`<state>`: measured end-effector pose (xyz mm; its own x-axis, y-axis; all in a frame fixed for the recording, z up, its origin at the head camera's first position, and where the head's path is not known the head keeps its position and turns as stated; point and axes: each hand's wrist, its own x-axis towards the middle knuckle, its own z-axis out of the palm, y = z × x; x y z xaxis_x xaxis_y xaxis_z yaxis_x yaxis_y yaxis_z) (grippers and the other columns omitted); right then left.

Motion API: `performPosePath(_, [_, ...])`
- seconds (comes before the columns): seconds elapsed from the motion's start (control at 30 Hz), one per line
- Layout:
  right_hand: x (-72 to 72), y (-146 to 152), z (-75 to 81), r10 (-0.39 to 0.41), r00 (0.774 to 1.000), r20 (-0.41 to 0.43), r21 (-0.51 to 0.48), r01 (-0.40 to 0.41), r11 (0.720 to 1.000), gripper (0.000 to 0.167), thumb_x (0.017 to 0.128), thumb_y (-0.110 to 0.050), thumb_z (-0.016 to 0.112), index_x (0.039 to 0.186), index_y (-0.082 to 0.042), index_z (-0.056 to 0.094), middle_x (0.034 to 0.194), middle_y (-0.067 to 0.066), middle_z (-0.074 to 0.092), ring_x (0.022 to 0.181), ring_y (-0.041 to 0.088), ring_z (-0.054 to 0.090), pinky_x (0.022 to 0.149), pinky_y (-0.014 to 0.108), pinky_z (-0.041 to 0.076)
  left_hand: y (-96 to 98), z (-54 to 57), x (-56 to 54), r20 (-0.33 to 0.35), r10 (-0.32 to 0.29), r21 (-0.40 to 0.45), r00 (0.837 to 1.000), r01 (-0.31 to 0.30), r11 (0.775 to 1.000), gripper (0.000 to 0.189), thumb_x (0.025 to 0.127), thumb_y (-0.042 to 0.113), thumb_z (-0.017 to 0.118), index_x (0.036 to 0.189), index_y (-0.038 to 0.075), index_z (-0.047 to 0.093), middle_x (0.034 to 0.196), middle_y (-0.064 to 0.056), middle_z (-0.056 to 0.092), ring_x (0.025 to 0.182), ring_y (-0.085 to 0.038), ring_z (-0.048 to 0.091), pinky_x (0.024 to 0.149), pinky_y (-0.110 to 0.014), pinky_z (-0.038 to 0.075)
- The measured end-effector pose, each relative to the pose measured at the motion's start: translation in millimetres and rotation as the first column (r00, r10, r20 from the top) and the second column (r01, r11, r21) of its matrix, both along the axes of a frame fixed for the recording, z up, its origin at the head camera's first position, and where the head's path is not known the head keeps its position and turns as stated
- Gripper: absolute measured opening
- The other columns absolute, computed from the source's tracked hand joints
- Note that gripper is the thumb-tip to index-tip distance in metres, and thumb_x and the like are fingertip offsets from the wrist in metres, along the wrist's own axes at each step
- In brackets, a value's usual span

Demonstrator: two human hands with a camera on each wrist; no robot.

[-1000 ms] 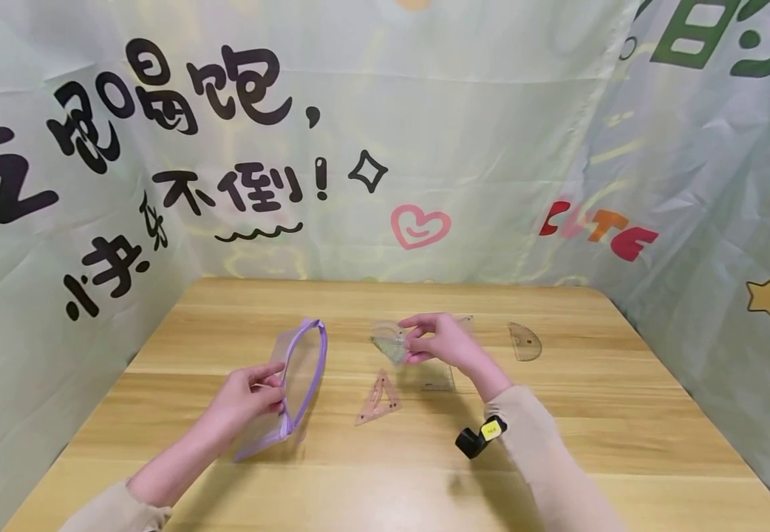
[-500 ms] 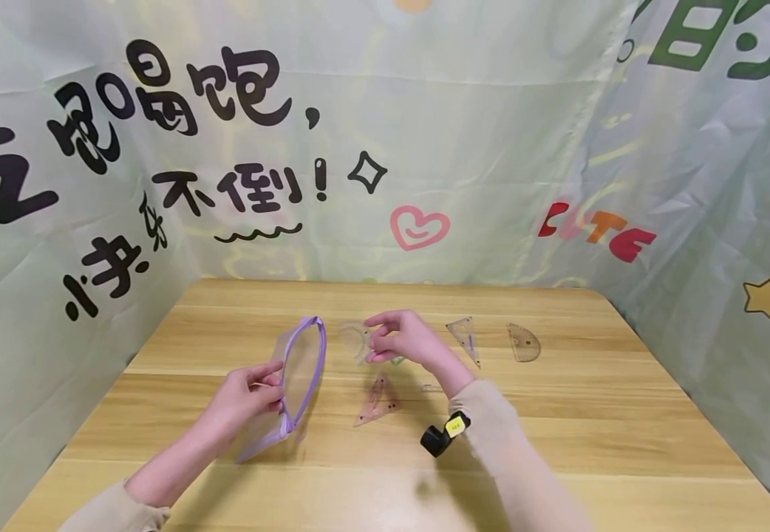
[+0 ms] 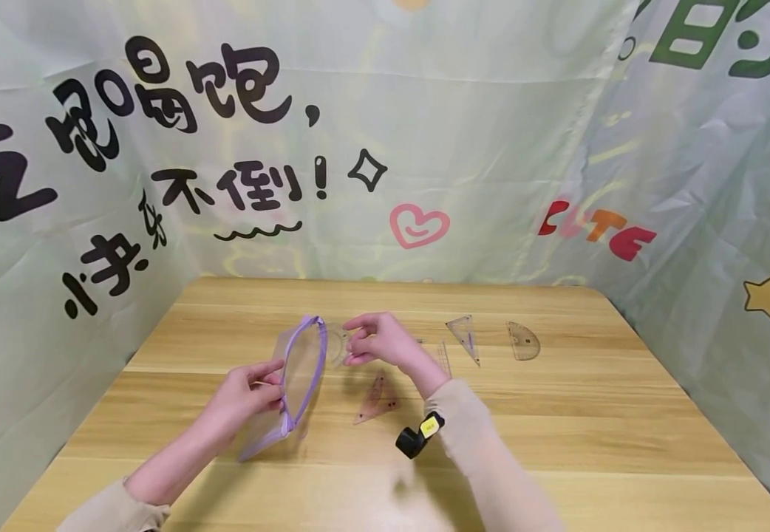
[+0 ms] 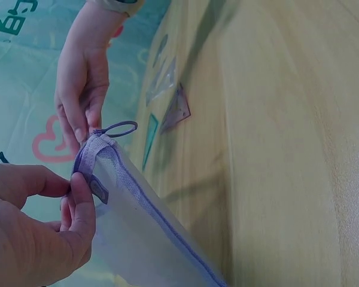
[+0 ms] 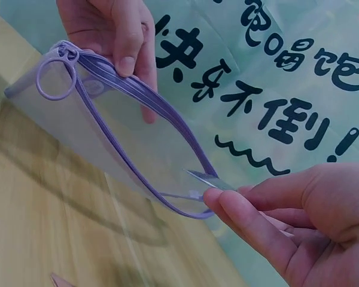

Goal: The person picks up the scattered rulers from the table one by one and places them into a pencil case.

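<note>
My left hand [image 3: 248, 395] grips a translucent zip pouch [image 3: 301, 369] with purple edging by one side of its mouth. The pouch stands tilted above the table, and its unzipped mouth gapes toward my right hand. In the right wrist view, a ring pull [image 5: 57, 79] hangs from the zip's end. Thumb and fingers of my right hand [image 3: 381, 341] pinch a thin clear protractor [image 3: 337, 347], whose front edge reaches the pouch's mouth. Below that hand a pink set square [image 3: 375, 403] lies flat on the table.
Right of my right hand lie a clear set square [image 3: 466, 340] and a second protractor [image 3: 525, 341]. A clear piece with ruler markings [image 3: 443, 358] is partly hidden by my right forearm. Printed cloth [image 3: 491, 148] hangs around the wooden table [image 3: 591, 414].
My right hand has carried the clear protractor leftward to the pouch's mouth, uncovering the set square behind it. My left hand and the pouch stay nearly in place.
</note>
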<state>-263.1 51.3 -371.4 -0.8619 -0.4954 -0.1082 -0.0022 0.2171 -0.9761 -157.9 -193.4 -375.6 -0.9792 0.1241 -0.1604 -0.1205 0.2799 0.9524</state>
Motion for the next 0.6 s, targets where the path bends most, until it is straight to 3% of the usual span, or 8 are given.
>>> performPosePath(0.13, [3.6,-6.8,-1.5,0.011,1.0,0.009,-0.008,-0.011,1.0,0.046,0.091,0.007,0.058,0.136,0.008,0.052,0.101,0.022,0.062,0.08,0.028,0.074,0.087,0.048,0.061,1.8,0.8,1.2,0.0,-0.006,0.001,1.0,0.006,1.0,0.061,0.09,0.001,0.059,0.145,-0.013,0.036,0.097,-0.004,0.054,0.084,-0.014,0.06,0.078,-0.021,0.06])
performPosePath(0.6, [14.0,-22.3,-7.1,0.06,0.997,-0.039,0.044,-0.058,0.997,0.045,0.088,0.007,0.064,0.133,0.004,0.057,0.094,0.014,0.065,0.088,0.046,0.071,0.085,0.053,0.06,10.1,3.9,5.5,0.002,-0.019,0.018,1.0,0.019,1.0,0.063,0.087,-0.001,0.059,0.144,-0.015,0.035,0.1,-0.009,0.056,0.086,-0.015,0.06,0.077,-0.02,0.06])
